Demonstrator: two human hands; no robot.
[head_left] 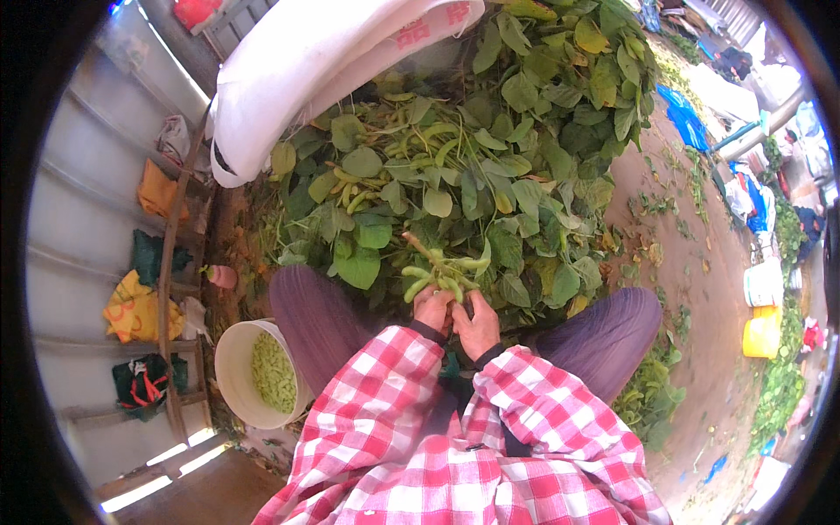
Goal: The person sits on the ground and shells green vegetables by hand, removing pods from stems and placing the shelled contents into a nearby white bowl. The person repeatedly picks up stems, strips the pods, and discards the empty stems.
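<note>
In front of my lap, my left hand (433, 310) grips a short soybean stem (441, 266) that carries several plump green pods. Its brown cut end points away from me, up and to the left. Close against the left hand, my right hand (478, 325) has its thumb and fingers bent at the near side of the same sprig; its fingertips are partly hidden. Beyond both hands lies a large heap of leafy soybean plants (436, 203), with pods showing among the leaves. Beside my left knee, a white plastic bucket (230, 374) holds many light-green beans or pods.
A large white sack (289, 85) bearing red writing leans over the heap's far left. Bags hang along a metal-sheet wall (79, 262) on the left. A pink bottle (222, 276) is near that wall. White and yellow buckets (761, 331) stand at right, with people farther off.
</note>
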